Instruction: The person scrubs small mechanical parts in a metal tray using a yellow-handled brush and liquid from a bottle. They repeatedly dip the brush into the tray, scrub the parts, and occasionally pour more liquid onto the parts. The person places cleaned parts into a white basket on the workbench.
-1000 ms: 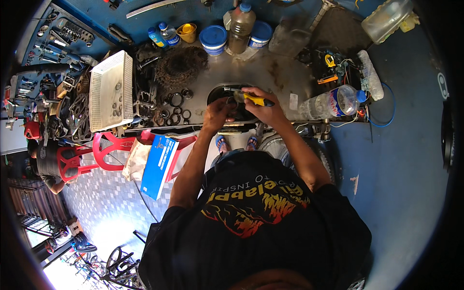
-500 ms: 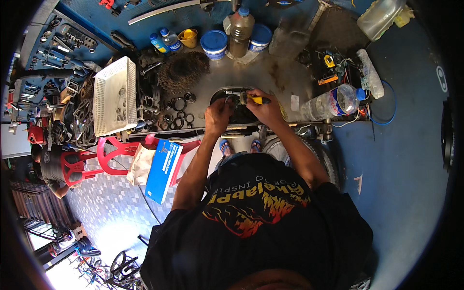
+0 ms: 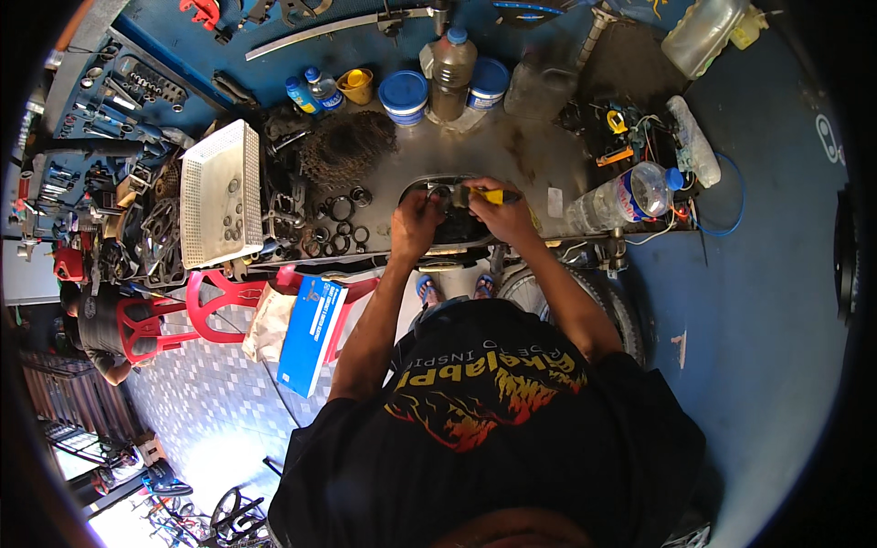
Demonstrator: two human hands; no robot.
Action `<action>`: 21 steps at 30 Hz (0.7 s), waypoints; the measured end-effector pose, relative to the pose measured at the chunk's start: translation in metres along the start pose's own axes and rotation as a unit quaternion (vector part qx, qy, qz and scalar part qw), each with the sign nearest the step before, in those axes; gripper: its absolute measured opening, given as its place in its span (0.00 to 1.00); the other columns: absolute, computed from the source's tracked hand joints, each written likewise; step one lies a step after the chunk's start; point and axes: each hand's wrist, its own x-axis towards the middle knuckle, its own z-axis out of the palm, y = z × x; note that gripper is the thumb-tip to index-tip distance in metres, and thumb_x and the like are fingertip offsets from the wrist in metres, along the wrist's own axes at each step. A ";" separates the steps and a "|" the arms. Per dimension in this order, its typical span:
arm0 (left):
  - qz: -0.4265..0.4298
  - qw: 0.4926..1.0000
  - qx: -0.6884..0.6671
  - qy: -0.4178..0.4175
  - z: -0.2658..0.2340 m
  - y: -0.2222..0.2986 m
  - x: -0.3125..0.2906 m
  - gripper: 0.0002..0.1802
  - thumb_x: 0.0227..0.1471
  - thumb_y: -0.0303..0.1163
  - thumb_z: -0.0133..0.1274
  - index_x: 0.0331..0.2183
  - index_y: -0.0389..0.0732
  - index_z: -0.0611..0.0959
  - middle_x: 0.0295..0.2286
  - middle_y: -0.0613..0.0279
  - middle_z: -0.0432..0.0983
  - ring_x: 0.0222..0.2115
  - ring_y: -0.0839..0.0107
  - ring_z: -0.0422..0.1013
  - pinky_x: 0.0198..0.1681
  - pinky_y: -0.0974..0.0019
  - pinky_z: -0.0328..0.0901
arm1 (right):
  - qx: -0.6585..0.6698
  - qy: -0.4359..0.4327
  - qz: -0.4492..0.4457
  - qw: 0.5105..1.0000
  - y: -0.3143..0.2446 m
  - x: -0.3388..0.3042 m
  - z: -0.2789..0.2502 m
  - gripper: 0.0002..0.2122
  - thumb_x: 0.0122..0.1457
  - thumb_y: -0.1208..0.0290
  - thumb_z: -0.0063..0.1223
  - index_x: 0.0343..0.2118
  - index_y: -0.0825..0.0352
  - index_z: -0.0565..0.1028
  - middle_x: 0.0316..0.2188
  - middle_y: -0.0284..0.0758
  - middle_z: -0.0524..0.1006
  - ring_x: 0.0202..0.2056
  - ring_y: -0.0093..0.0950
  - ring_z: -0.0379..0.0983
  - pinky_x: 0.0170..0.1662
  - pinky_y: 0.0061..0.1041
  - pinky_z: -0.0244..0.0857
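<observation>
My left hand (image 3: pixel 414 226) is closed on a small round metal ring (image 3: pixel 439 193), held above a dark oval basin (image 3: pixel 461 241) set at the front of the metal workbench. My right hand (image 3: pixel 508 219) grips a yellow-handled brush (image 3: pixel 496 195). Its greyish head sits close beside the ring; whether they touch I cannot tell. Both wrists are over the bench's front edge. The basin's contents are dark and mostly hidden by my hands. Several loose metal rings (image 3: pixel 341 208) lie on the bench left of the basin, below a heap of bike sprockets (image 3: pixel 349 151).
A white perforated basket (image 3: pixel 216 196) with a few rings stands at left. Blue-lidded tubs (image 3: pixel 403 97) and a bottle of brown liquid (image 3: pixel 451 78) line the back. A large clear bottle (image 3: pixel 630 197) lies at right. A red chair (image 3: pixel 215 301) carries a blue box (image 3: pixel 312 336).
The whole view has shifted slightly. The ring in my left hand shows more plainly now, and the brush head has shifted slightly beside it. Both hands keep their grips.
</observation>
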 end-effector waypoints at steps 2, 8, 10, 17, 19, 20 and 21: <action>-0.055 0.991 -0.123 -0.023 -0.007 -0.002 -0.001 0.10 0.69 0.25 0.48 0.47 0.33 0.80 0.45 0.50 0.82 0.47 0.61 0.80 0.48 0.58 0.81 | -0.012 -0.012 0.082 0.996 0.006 -0.005 -0.007 0.09 0.61 0.70 0.62 0.43 0.65 0.83 0.38 0.39 0.86 0.39 0.32 0.85 0.46 0.31 0.76; -0.098 0.971 -0.216 -0.019 -0.015 -0.010 -0.006 0.13 0.71 0.33 0.50 0.48 0.33 0.79 0.47 0.49 0.81 0.48 0.56 0.81 0.51 0.57 0.80 | -0.292 -0.067 0.003 0.954 0.011 -0.018 -0.016 0.13 0.58 0.58 0.67 0.35 0.63 0.78 0.26 0.42 0.82 0.30 0.48 0.80 0.37 0.43 0.74; -0.108 0.971 -0.212 -0.001 -0.010 -0.014 -0.009 0.13 0.71 0.34 0.50 0.49 0.33 0.79 0.46 0.50 0.81 0.47 0.55 0.81 0.51 0.57 0.80 | -0.158 -0.052 0.076 0.983 0.009 -0.014 -0.009 0.13 0.59 0.58 0.66 0.34 0.63 0.78 0.25 0.41 0.81 0.28 0.45 0.79 0.35 0.40 0.74; -0.112 0.967 -0.230 0.022 -0.003 -0.019 -0.010 0.15 0.73 0.36 0.47 0.47 0.33 0.78 0.42 0.54 0.79 0.43 0.57 0.82 0.49 0.57 0.80 | -0.099 -0.010 0.012 0.995 0.002 -0.010 0.008 0.15 0.65 0.59 0.64 0.32 0.67 0.77 0.22 0.34 0.79 0.24 0.21 0.75 0.30 0.27 0.68; -0.114 0.973 -0.196 0.031 -0.005 -0.019 -0.010 0.16 0.73 0.38 0.47 0.45 0.33 0.78 0.41 0.54 0.80 0.41 0.59 0.82 0.48 0.58 0.81 | -0.084 0.031 0.028 0.996 -0.001 -0.012 0.004 0.16 0.64 0.59 0.64 0.32 0.68 0.75 0.23 0.39 0.77 0.24 0.28 0.74 0.32 0.30 0.68; -0.118 0.975 -0.182 0.042 -0.005 -0.018 -0.010 0.17 0.73 0.39 0.48 0.44 0.33 0.78 0.41 0.53 0.80 0.40 0.60 0.82 0.47 0.58 0.81 | -0.067 -0.011 0.055 0.996 -0.002 -0.013 0.005 0.15 0.64 0.60 0.64 0.31 0.67 0.75 0.22 0.39 0.76 0.24 0.27 0.74 0.32 0.29 0.68; -0.125 0.977 -0.173 0.027 -0.004 -0.018 -0.009 0.18 0.73 0.40 0.48 0.43 0.33 0.79 0.40 0.53 0.80 0.39 0.61 0.82 0.46 0.59 0.81 | -0.073 -0.040 0.023 0.996 -0.004 -0.014 0.005 0.14 0.64 0.61 0.64 0.31 0.68 0.76 0.22 0.38 0.77 0.25 0.25 0.74 0.32 0.28 0.68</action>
